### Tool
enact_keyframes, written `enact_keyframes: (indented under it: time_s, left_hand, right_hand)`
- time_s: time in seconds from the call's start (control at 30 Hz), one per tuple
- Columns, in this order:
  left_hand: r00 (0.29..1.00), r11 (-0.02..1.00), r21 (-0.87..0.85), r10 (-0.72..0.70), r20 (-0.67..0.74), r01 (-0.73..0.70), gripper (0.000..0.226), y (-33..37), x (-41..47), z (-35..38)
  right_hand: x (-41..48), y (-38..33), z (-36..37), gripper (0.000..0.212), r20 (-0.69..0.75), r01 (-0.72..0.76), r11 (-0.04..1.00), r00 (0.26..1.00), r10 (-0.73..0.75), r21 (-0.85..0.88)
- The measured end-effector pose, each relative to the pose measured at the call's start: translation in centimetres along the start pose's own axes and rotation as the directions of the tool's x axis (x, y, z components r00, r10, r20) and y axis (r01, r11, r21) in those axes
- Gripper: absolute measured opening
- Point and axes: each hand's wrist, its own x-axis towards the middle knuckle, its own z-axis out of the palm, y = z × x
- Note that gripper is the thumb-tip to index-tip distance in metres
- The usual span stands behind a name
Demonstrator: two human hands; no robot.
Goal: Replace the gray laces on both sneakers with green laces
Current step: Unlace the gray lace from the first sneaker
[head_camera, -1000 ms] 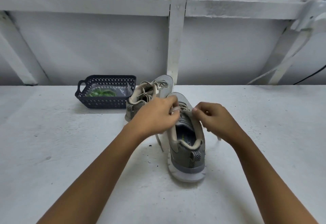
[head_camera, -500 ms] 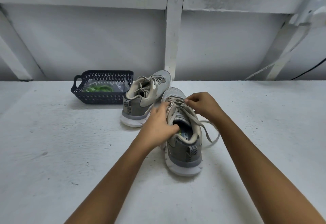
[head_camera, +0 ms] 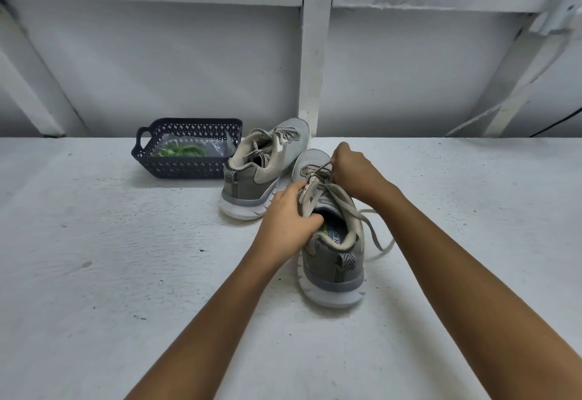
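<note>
Left hand point(head_camera: 288, 221) grips near sneaker point(head_camera: 330, 261) collar; right hand point(head_camera: 352, 172) pinches gray lace point(head_camera: 318, 170).

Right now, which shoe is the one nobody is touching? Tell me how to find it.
Look at the white post on the back wall. At its foot, beside the dark basket, stands the far sneaker. Unlike the near sneaker, no hand touches it.

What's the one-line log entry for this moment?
step: unlacing | left hand: grips near sneaker | right hand: pinches its gray lace | green laces: in basket
</note>
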Motion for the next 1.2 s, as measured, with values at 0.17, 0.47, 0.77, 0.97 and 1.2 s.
enact_keyframes:
  time_s: [0.17, 0.47, 0.77, 0.97, 1.2]
  left_hand:
    - [0.999, 0.999, -0.038, -0.037, 0.005, 0.037, 0.079, 0.2, -0.4, 0.0]
    - [0.999, 0.998, -0.058, -0.038, -0.016, 0.037, 0.069, -0.2, -0.2, 0.3]
    - [0.999, 0.997, -0.074, -0.029, -0.027, 0.027, 0.076, -0.4, 0.0, 0.5]
    - [0.999, 0.995, -0.096, -0.011, -0.034, 0.008, 0.071, -0.7, -0.1, 0.6]
    - [0.999, 0.994, -0.104, -0.022, -0.033, 0.019, 0.074, -0.8, 0.1, 0.7]
  right_hand:
    - [0.2, 0.5, -0.4, 0.032, -0.025, -0.121, 0.977, 0.992, 0.127, 0.178]
    - [0.1, 0.8, -0.5, 0.02, 0.023, -0.153, 0.977, 0.988, 0.151, 0.15]
    - [-0.4, 0.2, -1.1, 0.032, 0.135, -0.195, 0.975, 0.974, 0.181, 0.103]
    - [0.7, 0.5, -1.7, 0.022, -0.104, -0.184, 0.952, 0.971, 0.214, 0.243]
    - [-0.5, 0.4, -1.5, 0.04, 0.145, -0.235, 0.947, 0.968, 0.206, 0.22]
